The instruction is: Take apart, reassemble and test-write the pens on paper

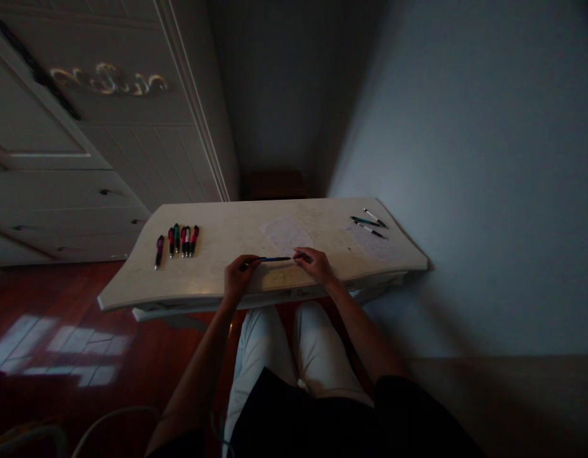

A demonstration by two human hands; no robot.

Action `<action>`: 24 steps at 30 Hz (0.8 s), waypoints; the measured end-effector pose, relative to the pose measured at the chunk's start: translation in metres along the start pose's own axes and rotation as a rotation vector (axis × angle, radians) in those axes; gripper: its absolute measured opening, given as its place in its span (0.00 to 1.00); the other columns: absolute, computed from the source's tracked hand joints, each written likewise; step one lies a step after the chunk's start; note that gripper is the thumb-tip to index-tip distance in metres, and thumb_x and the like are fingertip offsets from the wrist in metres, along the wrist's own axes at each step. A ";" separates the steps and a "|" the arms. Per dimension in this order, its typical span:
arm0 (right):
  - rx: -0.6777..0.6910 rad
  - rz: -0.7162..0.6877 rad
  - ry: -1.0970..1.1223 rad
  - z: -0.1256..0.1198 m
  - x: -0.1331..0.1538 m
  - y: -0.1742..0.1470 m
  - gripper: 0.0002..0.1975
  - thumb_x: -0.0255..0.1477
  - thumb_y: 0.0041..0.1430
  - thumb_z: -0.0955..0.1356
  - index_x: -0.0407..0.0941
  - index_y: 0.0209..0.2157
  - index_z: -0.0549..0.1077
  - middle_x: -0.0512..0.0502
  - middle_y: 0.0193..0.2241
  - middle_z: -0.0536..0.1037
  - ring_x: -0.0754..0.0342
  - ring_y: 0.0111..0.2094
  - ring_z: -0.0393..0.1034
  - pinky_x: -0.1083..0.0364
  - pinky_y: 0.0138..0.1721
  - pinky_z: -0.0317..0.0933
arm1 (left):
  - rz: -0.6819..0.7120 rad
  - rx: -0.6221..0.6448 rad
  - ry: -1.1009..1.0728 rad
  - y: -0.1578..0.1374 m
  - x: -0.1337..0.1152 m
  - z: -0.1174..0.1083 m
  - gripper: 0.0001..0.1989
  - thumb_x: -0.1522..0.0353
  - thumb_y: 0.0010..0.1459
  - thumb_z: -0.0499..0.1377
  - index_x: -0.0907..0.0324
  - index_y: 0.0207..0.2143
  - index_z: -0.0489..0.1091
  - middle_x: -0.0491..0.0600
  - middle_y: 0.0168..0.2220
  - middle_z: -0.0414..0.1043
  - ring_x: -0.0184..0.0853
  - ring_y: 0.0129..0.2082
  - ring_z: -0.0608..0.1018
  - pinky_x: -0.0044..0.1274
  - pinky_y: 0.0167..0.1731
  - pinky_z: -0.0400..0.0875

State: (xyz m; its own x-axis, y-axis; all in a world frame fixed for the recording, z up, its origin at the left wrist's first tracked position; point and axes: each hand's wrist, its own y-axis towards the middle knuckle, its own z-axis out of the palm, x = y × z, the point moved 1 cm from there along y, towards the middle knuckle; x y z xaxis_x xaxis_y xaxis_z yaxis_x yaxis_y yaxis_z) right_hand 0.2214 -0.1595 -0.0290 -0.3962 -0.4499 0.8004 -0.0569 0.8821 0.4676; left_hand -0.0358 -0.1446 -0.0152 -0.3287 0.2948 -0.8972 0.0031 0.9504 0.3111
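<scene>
A dark blue pen (273, 259) is held level between my two hands, just above the front part of the white desk. My left hand (239, 275) is closed around its left end. At the thin right end, the fingers of my right hand (314, 263) are pinched together. A small dark piece shows between those fingers; whether it is part of the pen or separate, I cannot tell. Behind my hands, a sheet of paper (285, 234) with faint marks lies flat on the desk.
Several pens (184, 242) with red, green and white parts stand in a row at the desk's left, a purple pen (159, 252) beside them. Loose pens (369, 222) and another sheet (376, 245) lie at the right. The desk (217, 273) sits between a white cabinet (151, 140) and a wall.
</scene>
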 end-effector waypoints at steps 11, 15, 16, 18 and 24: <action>0.012 -0.031 0.005 0.001 0.003 0.002 0.14 0.33 0.57 0.71 0.46 0.45 0.78 0.45 0.36 0.82 0.53 0.35 0.77 0.54 0.40 0.71 | 0.005 0.032 -0.026 -0.001 -0.002 -0.001 0.12 0.60 0.50 0.65 0.57 0.33 0.78 0.49 0.32 0.80 0.34 0.27 0.77 0.23 0.28 0.71; 0.006 -0.034 0.019 0.002 0.001 0.002 0.14 0.34 0.56 0.72 0.46 0.44 0.78 0.45 0.35 0.82 0.53 0.34 0.77 0.54 0.39 0.70 | 0.006 0.059 -0.075 -0.002 -0.006 -0.002 0.12 0.60 0.49 0.65 0.58 0.33 0.78 0.51 0.36 0.81 0.35 0.30 0.79 0.25 0.31 0.73; 0.010 -0.033 0.019 0.002 0.001 0.002 0.14 0.34 0.56 0.72 0.46 0.44 0.78 0.45 0.35 0.82 0.53 0.34 0.77 0.54 0.39 0.70 | 0.005 0.074 -0.096 -0.002 -0.006 -0.002 0.11 0.60 0.49 0.65 0.58 0.32 0.78 0.52 0.38 0.81 0.36 0.32 0.80 0.25 0.32 0.73; 0.017 -0.026 0.021 0.002 0.001 0.002 0.14 0.34 0.56 0.72 0.46 0.44 0.79 0.44 0.35 0.82 0.53 0.34 0.77 0.54 0.39 0.70 | 0.000 0.099 -0.130 -0.002 -0.007 -0.003 0.10 0.61 0.50 0.65 0.58 0.30 0.77 0.53 0.39 0.81 0.38 0.35 0.81 0.26 0.34 0.74; -0.005 0.020 0.032 0.001 0.002 0.002 0.16 0.36 0.56 0.71 0.45 0.45 0.78 0.44 0.35 0.82 0.52 0.35 0.77 0.54 0.39 0.70 | 0.011 0.167 -0.151 -0.001 -0.004 -0.002 0.11 0.61 0.50 0.64 0.59 0.32 0.76 0.55 0.42 0.80 0.42 0.41 0.81 0.30 0.40 0.75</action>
State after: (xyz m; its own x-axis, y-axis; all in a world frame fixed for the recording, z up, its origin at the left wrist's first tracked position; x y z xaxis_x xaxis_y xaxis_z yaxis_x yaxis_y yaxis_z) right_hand 0.2192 -0.1581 -0.0268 -0.3679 -0.4361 0.8213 -0.0445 0.8905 0.4529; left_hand -0.0363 -0.1470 -0.0110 -0.1825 0.3052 -0.9347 0.1664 0.9465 0.2766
